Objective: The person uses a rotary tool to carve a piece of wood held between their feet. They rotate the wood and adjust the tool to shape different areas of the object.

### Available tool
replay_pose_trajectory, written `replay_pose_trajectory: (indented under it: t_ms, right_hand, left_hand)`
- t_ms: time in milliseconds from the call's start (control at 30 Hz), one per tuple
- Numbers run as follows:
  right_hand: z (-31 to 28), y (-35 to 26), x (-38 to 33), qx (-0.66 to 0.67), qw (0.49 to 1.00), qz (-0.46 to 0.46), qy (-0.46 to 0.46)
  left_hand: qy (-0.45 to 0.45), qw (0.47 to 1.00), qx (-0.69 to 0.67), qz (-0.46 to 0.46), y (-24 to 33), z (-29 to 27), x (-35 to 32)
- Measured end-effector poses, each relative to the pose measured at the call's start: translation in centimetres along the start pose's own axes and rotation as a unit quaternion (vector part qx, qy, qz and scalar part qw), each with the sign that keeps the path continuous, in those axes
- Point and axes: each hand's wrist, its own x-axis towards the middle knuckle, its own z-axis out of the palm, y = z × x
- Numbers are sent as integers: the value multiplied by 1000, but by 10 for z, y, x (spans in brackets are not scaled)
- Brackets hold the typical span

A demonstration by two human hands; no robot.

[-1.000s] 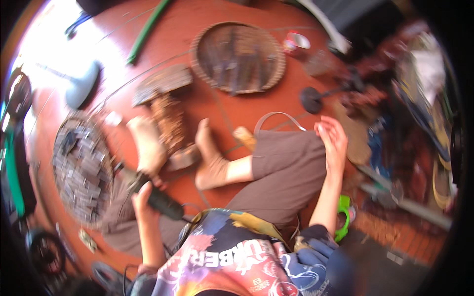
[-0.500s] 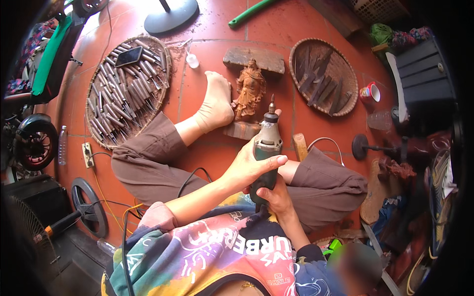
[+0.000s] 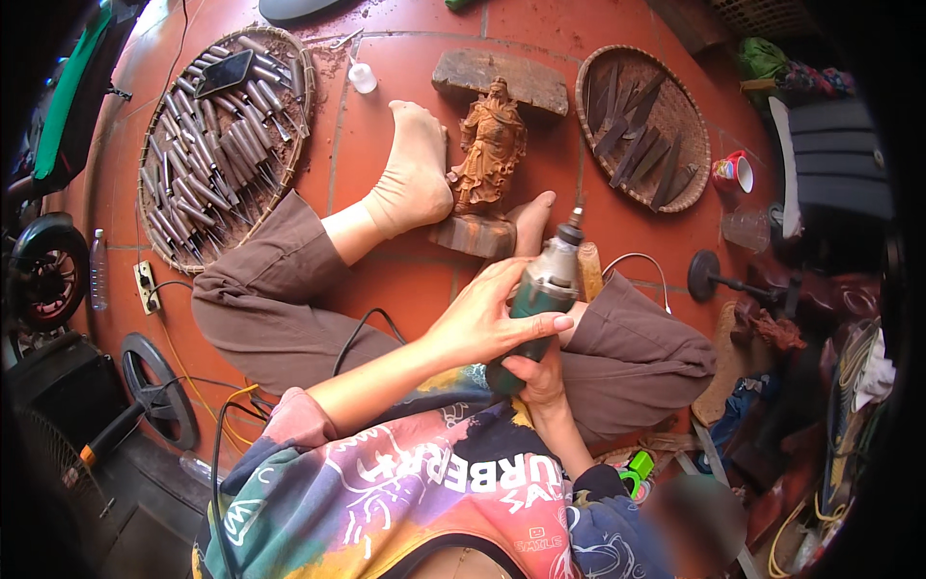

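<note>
A green and grey rotary tool point(image 3: 552, 275) is in my two hands, tilted, its thin bit pointing away from me and a little to the right. My left hand point(image 3: 492, 320) is closed round the middle of its body, thumb across the front. Lower down, my right hand point(image 3: 540, 376) grips the rear end, its fingers partly hidden behind the tool. Beyond the tool, between my feet, a carved wooden figurine point(image 3: 490, 145) of a robed figure leans back on a rough wooden block point(image 3: 502, 82). Its foot rests by a second dark wood block point(image 3: 473, 234).
A round woven tray point(image 3: 301, 125) of several wood-handled carving tools lies at left, a phone point(image 3: 224, 73) on top. Another woven tray point(image 3: 702, 159) at right holds dark flat blades. A small white bottle point(image 3: 362, 78), a red cup point(image 3: 735, 173) and a power strip point(image 3: 147, 288) stand about.
The rotary tool has tipped to the right and lowered slightly in my hands. My view has shifted, and more of my right foot shows beside the figurine.
</note>
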Motion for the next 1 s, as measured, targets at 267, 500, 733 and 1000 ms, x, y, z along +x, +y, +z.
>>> replay_pose_trajectory:
  t_ms: [267, 500, 733, 1000]
  right_hand:
    - [-40, -32, 17, 44, 997, -14, -60]
    - [-54, -25, 18, 108, 990, -22, -88]
    - [-56, -26, 27, 100, 991, -27, -89]
    - [-57, -26, 24, 104, 990, -27, -90]
  left_hand:
    - [252, 964, -79, 5, -54, -116, 99]
    - [83, 961, -220, -147, -57, -150, 171]
    - [67, 989, -90, -100, -62, -148, 177]
    - [181, 982, 45, -4, -35, -141, 146]
